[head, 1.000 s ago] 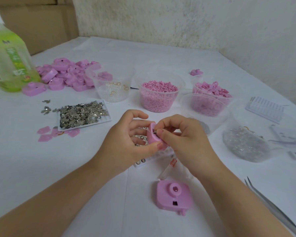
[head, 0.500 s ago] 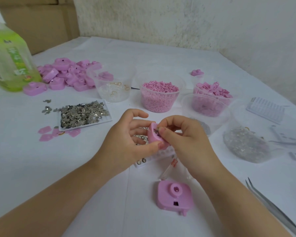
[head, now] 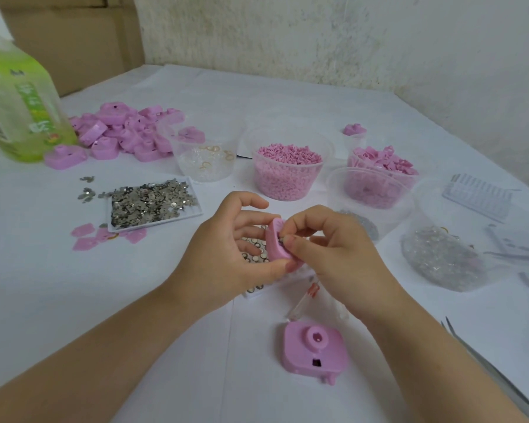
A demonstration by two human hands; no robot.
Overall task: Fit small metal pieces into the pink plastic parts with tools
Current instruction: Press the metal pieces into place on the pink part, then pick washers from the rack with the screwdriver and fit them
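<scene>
White table (head: 74, 300), tweezers (head: 490, 368) at right edge, left fingers (head: 252, 216) clamped on pink part (head: 275, 244), right fingers (head: 301, 221) pinching metal piece (head: 281, 238).

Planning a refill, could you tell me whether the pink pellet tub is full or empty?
Nearly full: the pink pellets heap close to the rim of the clear tub.

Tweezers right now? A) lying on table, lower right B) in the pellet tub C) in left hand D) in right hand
A: the tweezers lie on the table beside the right forearm, untouched, while the left hand and right hand both pinch the pink part.
</scene>
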